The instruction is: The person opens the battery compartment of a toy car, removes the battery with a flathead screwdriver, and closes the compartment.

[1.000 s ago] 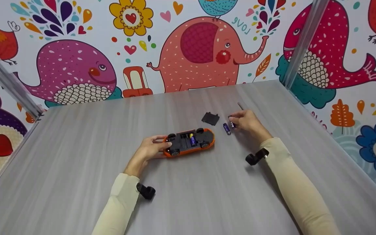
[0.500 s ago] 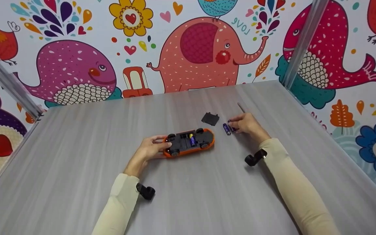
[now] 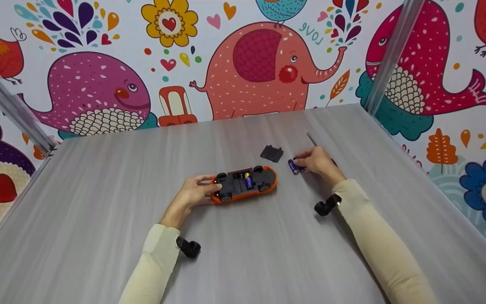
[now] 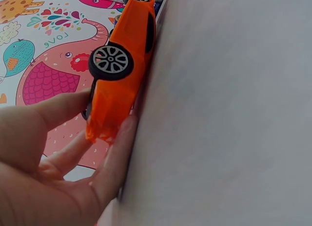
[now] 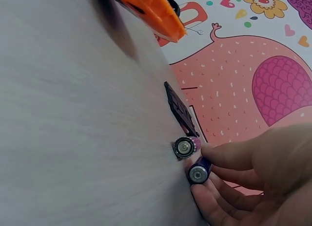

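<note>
An orange toy car lies upside down, its black underside and wheels upward. My left hand grips its left end, thumb on the underside and fingers beneath, as the left wrist view also shows on the orange body. One purple-and-yellow battery sits in the car's uncovered battery compartment. To the right of the car, my right hand pinches a purple battery between thumb and fingers, low at the table. Close beside it lies another purple battery.
A black battery cover lies flat behind the car. Behind my right hand is a thin rod, partly hidden by the hand. The grey table meets printed wall panels at the back and sides.
My right hand has shifted slightly left and toward the person, bringing its battery close alongside the loose one. The left hand and the car stay as they were.
</note>
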`<state>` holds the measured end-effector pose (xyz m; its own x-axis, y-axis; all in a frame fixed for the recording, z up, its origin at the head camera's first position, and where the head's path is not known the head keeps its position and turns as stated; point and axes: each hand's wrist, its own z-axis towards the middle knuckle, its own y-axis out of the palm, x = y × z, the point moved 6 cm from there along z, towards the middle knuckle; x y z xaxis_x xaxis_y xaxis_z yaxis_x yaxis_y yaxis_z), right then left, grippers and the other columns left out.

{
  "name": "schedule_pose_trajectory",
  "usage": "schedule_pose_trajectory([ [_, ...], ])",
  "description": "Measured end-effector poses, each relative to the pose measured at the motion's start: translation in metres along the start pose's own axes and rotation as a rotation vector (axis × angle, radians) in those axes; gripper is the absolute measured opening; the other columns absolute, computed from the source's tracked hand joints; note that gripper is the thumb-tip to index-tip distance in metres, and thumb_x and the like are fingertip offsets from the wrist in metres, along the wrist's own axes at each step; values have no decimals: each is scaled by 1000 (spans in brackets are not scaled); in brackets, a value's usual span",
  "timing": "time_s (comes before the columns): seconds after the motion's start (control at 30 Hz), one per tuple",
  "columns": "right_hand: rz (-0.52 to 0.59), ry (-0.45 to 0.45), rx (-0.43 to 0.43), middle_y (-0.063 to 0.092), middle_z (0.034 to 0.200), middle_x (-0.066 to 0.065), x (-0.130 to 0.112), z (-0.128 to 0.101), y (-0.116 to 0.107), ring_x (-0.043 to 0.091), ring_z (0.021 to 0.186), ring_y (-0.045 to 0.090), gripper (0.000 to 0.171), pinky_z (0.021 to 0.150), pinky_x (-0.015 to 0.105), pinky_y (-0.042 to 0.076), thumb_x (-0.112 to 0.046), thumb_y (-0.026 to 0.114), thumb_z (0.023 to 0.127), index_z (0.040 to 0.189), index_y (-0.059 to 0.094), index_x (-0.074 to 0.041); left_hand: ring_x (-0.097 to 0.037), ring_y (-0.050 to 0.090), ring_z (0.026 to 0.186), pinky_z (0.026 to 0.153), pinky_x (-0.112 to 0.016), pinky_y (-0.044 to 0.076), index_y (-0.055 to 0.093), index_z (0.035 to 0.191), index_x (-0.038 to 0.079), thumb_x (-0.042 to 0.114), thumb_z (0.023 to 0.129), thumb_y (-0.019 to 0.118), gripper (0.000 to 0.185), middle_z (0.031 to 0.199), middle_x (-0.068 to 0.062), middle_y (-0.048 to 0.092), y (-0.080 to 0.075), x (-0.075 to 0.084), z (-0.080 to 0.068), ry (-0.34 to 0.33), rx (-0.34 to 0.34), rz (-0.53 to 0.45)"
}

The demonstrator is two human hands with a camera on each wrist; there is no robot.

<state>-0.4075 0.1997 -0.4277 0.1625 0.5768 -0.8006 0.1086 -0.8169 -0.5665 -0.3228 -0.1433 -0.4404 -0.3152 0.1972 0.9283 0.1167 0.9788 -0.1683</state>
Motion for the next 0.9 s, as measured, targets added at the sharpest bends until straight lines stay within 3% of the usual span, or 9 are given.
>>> schedule_pose_trajectory([
  [0.3,-52,-6,19,71,115,15,-3,-1,0,4,70,56,34,57,15,49,-14,70,94,124,69,0,-15,66,86,70,-30,61,56,141,4,8,91,71,52,136,-26,58,1,-1,0,-2,1,-8],
  [0.57,-27,-17,-12,69,103,8,-12,-6,-3,6,67,55,33,56,20,50,-11,68,94,124,68,1,-16,67,87,72,-31,61,56,141,4,8,91,71,52,136,-26,58,1,0,0,-4,3,-7],
  [0.67,-47,-49,-12,70,111,14,-22,-13,-5,10,76,58,32,65,22,52,-8,63,96,126,67,2,-16,67,88,72,-32,61,56,141,4,8,91,71,52,136,-25,57,0,-1,1,-9,6,-10],
  [0.8,-79,-103,-18,66,127,19,-41,-25,-4,20,101,61,31,85,30,52,-9,59,99,128,66,-1,-15,67,87,72,-31,61,55,140,3,8,91,71,52,135,-25,57,0,-1,1,-4,5,-19],
  [0.9,-84,-152,-38,66,128,19,-53,-36,-1,28,109,62,31,88,34,52,-14,59,100,129,67,-4,-14,67,84,70,-30,61,56,140,1,7,91,71,52,133,-26,59,0,-1,1,12,2,-17],
])
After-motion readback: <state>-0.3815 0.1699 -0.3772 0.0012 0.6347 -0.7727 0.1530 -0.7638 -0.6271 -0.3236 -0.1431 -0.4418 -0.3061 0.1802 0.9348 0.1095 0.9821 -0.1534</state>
